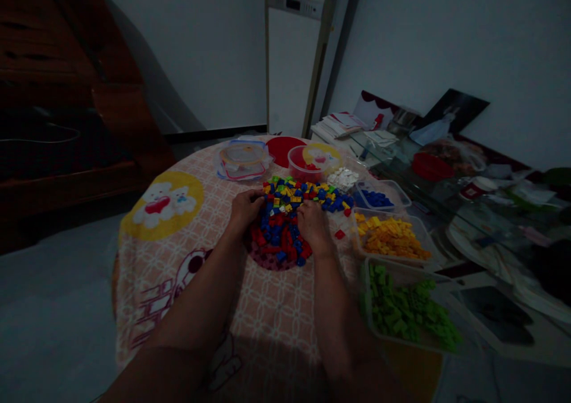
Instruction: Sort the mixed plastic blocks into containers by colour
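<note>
A mixed pile of toy building bricks point(285, 236) in red, blue, yellow, green and white lies on the round table. At its left edge, my left hand point(244, 210) has its fingers curled in against the bricks. My right hand point(312, 223) reaches into the right side of the pile with bent, closed fingers. Whatever either hand pinches is too small and dark to make out. One red brick point(339, 235) lies apart, to the right of my right hand. Clear boxes at the right hold yellow bricks point(392, 238), green bricks point(408, 305) and blue bricks point(375, 198), sorted by colour.
Behind the pile stand a clear round tub point(306, 174) with red bricks, a heap of white bricks point(342, 179) and stacked lids point(243, 160). A patterned cloth point(272, 314) covers the table. A cluttered glass table point(428, 183) adjoins at right; a wooden bench point(116, 117) stands left.
</note>
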`<state>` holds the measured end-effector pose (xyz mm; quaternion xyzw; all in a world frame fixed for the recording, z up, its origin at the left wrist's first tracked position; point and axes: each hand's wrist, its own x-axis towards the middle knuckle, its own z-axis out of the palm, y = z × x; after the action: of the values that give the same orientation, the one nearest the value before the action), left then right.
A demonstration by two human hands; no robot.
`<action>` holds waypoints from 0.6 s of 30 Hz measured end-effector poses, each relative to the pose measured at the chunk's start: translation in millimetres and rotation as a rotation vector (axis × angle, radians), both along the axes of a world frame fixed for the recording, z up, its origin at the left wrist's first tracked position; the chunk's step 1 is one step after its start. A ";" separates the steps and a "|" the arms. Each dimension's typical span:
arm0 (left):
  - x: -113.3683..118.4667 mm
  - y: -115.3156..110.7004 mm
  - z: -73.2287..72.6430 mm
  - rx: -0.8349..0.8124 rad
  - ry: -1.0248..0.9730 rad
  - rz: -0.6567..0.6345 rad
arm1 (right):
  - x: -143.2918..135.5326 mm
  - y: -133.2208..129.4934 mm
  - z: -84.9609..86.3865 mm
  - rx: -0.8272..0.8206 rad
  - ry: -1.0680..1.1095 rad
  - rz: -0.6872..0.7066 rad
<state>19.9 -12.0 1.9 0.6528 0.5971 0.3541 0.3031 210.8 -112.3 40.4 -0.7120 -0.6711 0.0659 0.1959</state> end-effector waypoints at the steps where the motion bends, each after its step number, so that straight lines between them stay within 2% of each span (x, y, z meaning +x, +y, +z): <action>1: 0.1 0.0 0.2 0.001 0.004 0.001 | -0.4 -0.4 0.7 -0.017 -0.019 -0.005; 6: 0.5 -0.2 1.0 0.002 0.016 0.004 | 1.0 -0.9 4.6 -0.025 -0.020 -0.023; 14: 0.5 -2.3 3.9 0.012 0.004 -0.002 | 9.9 0.3 6.0 0.139 0.048 -0.055; 18: 0.9 -4.2 7.4 0.007 0.020 0.000 | 16.2 -2.7 16.6 0.177 0.062 -0.114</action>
<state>20.9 -16.2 9.3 0.6574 0.5990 0.3493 0.2949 227.0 -115.0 56.9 -0.7264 -0.6264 0.0174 0.2821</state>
